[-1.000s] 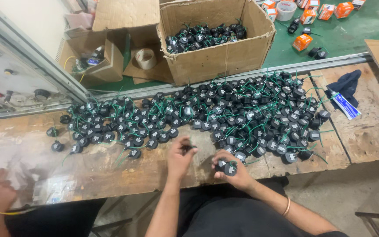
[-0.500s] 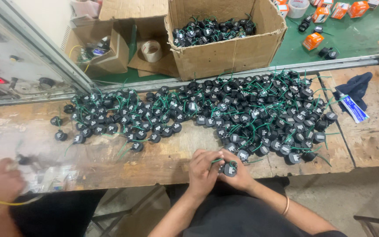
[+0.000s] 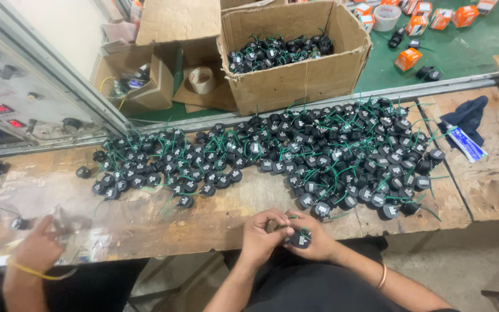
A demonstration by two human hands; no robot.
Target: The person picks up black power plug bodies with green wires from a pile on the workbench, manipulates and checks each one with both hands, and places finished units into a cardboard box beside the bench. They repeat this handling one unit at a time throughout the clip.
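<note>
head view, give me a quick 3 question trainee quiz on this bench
1. True or false: the left hand and right hand meet at one black part at the bench's near edge.
2. Where is the cardboard box of black parts? A) on the wooden bench B) on the green floor beyond the bench C) in the person's lap
3. What colour are the wires on the pile of parts on the bench?

Key: 1 true; 2 B; 3 green.
</note>
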